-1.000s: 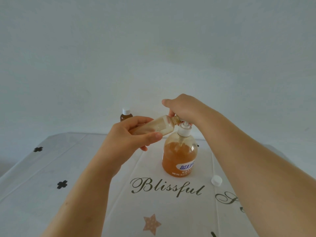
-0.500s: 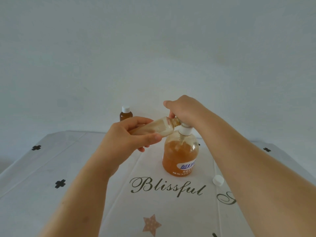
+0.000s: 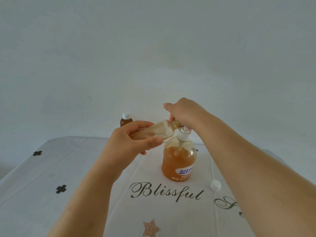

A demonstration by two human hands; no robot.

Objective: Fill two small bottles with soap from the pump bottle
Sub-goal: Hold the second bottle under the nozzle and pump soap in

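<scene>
My left hand (image 3: 133,142) grips a small clear bottle (image 3: 159,131), tilted almost flat, with frothy amber soap inside. Its open neck points right and meets the spout under my right hand. My right hand (image 3: 186,112) is curled over the white pump head of the soap pump bottle (image 3: 177,161), hiding the spout. The pump bottle stands upright on the table, about two thirds full of orange soap. A second small brown bottle (image 3: 126,119) with a white cap stands behind my left hand.
A loose white cap (image 3: 215,185) lies on the table to the right of the pump bottle. The table (image 3: 68,168) has a white cloth printed with "Blissful", black flowers and a star. A plain wall stands behind it.
My right hand pushed the pump head down and has come back up slightly, so the white stem shows again. The small bottle stays held at the spout.
</scene>
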